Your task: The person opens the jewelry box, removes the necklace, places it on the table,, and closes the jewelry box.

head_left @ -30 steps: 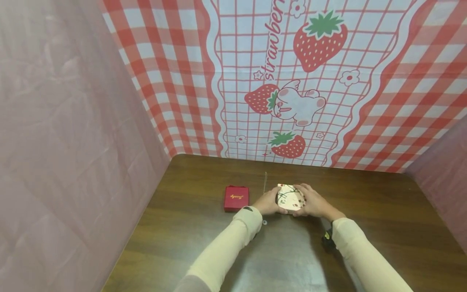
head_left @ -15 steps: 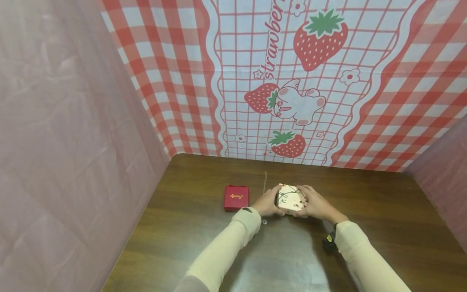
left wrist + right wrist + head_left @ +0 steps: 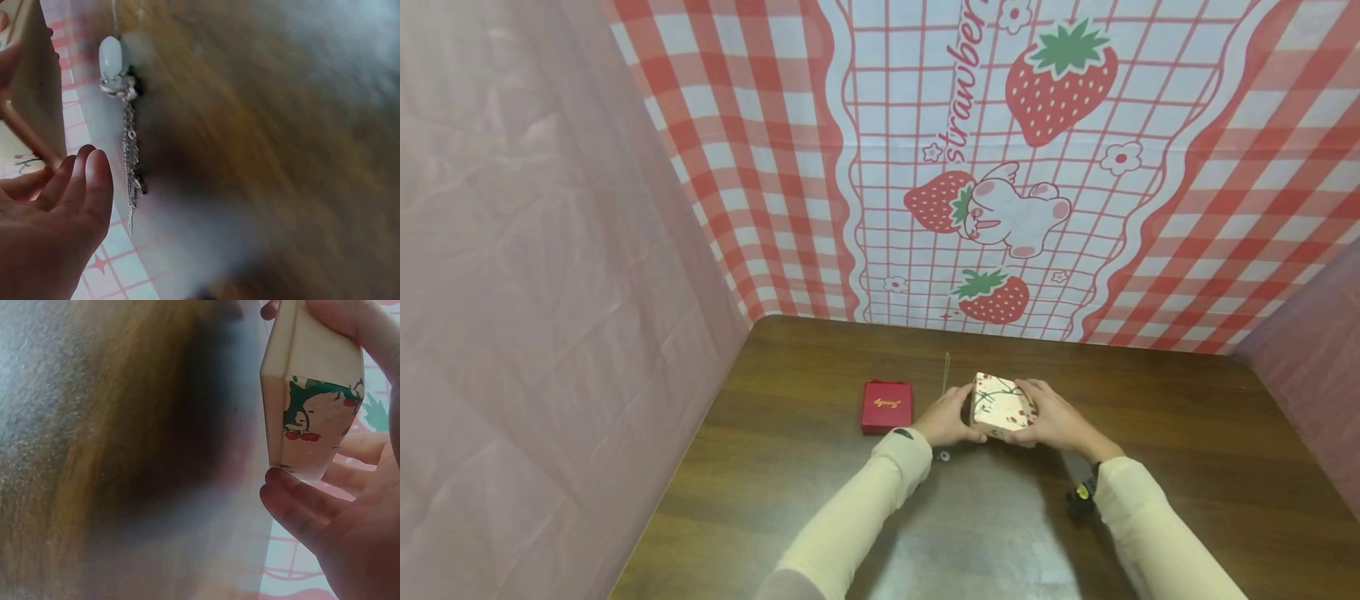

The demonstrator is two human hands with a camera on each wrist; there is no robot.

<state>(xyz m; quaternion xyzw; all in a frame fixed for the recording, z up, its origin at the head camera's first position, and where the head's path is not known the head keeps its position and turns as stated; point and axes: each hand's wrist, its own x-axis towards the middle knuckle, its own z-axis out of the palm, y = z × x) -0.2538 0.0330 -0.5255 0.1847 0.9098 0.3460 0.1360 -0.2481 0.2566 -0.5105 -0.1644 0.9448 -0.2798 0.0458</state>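
Both hands hold a small pale box (image 3: 1002, 403) printed with green branches and red cherry-like spots, above the table. My left hand (image 3: 947, 418) grips its left side, thumb towards the front edge. On the opposite side my right hand (image 3: 1060, 421) grips it, fingers spread over the back and side. The right wrist view shows the printed side of the box (image 3: 322, 419) and a plain rim below it. Some fingers of the left hand (image 3: 56, 225) stand off the box in the left wrist view. Close by, a silver necklace (image 3: 130, 137) with a white oval pendant (image 3: 111, 57) lies on the table.
A red box (image 3: 887, 407) with gold lettering sits left of the left hand. The brown wooden table (image 3: 760, 483) ends at a strawberry-print cloth (image 3: 887, 208) behind. A pink curtain (image 3: 535, 292) hangs on the left.
The pale box has shifted slightly right and tilted, showing more of its front side. The right hand has moved a little right with it; the left hand has barely shifted.
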